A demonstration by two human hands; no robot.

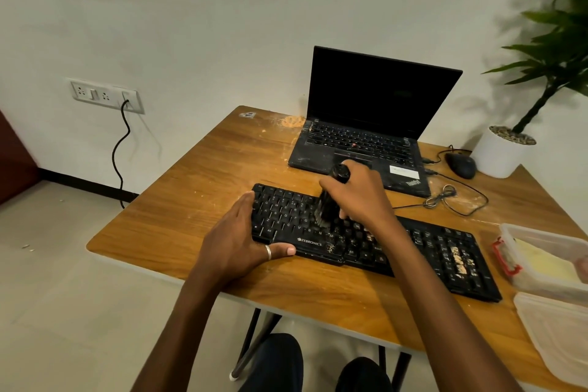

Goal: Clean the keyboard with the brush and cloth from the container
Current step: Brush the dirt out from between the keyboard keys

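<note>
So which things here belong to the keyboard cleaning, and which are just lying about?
Job: keyboard, brush gripped by right hand, left hand resting on keyboard, container, yellow cloth in it.
Lying about: laptop, mouse, potted plant, lid.

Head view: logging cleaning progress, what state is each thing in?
Keyboard: crumbs on right keys.
Brush: right hand grips it, bristles on keys.
Left hand: rests on keyboard's left end.
Laptop: open, screen dark.
Container: open, lid beside it.
Cloth: in container.
</note>
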